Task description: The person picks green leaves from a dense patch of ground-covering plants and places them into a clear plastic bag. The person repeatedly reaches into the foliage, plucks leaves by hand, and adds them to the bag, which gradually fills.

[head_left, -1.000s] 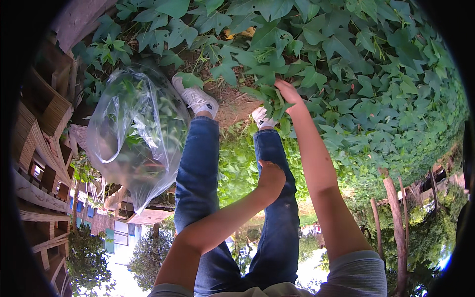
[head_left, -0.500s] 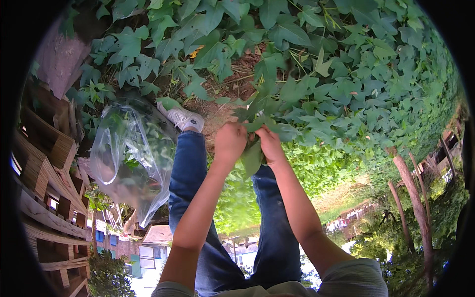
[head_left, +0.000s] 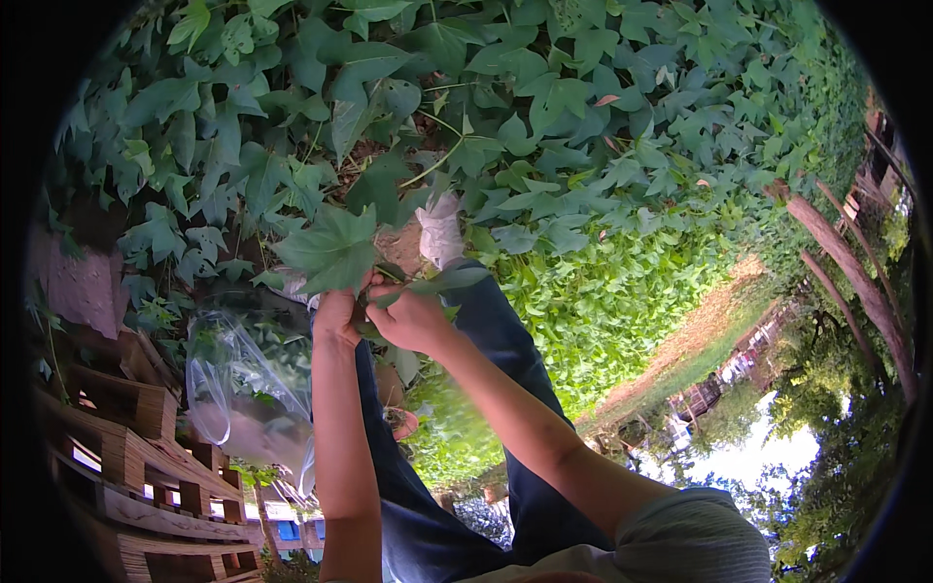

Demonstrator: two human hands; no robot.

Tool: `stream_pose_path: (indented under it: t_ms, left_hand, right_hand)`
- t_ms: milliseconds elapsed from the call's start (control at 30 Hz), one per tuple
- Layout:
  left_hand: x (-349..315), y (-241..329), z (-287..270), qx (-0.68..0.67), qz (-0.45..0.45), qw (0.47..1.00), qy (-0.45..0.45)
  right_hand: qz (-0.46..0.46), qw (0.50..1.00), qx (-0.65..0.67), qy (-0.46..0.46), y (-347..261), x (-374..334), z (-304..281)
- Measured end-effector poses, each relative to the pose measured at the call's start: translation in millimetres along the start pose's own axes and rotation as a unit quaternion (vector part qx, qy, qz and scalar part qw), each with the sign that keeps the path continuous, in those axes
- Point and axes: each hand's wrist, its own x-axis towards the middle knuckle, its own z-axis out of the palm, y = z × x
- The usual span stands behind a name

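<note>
My left hand [head_left: 338, 313] is closed around leafy green stems, in front of my shins. A broad lobed leaf [head_left: 330, 251] sticks out above it. Right beside it, my right hand [head_left: 408, 319] has its fingers pinched at the same bunch, and another leaf [head_left: 452, 281] lies over its knuckles. Exactly where the stems pass between the fingers is hidden. To the left of my left hand sits a clear plastic bag [head_left: 248, 389] with green leaves inside.
Dense lobed-leaf vines [head_left: 564, 97] cover the ground ahead. My pale shoe [head_left: 442, 230] stands at their edge. Wooden pallets [head_left: 121, 437] are stacked at the left, below a grey stone block [head_left: 83, 282]. Wooden poles [head_left: 850, 257] rise at the right.
Both hands have moved left in view, nearer the plastic bag, still holding leafy stems. The view has turned, so the bag and pallets sit lower and my other shoe shows.
</note>
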Motion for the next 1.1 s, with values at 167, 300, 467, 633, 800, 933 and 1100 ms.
stream_pose_path:
  t_ms: [167, 300, 467, 633, 800, 933, 1100]
  left_hand:
    - [38, 12, -41, 0.026, 0.075, 0.99, 0.115]
    - [3, 36, 28, -0.043, 0.14, 0.985, 0.09]
    - [15, -13, 59, 0.073, 0.18, 0.96, 0.199]
    - [3, -52, 141, 0.468, 0.482, 0.741, -0.007]
    - [52, -73, 215, 0.605, 0.556, 0.548, -0.154]
    - [88, -92, 221, 0.66, 0.512, 0.524, -0.167]
    - [93, -104, 205, 0.664, 0.461, 0.561, -0.179]
  right_hand:
    - [-0.183, 0.887, 0.25, -0.344, -40, -17, -28]
    - [-0.05, 0.838, 0.482, -0.251, 5, -16, -82]
    - [0.102, 0.922, 0.35, -0.129, 91, -51, -175]
    - [0.245, 0.965, -0.052, 0.077, 198, -66, -251]
    - [0.196, 0.972, 0.042, 0.124, 270, 14, -270]
    - [0.317, 0.873, 0.37, -0.019, 278, 73, -226]
    - [0.296, 0.809, 0.508, 0.023, 280, 76, -167]
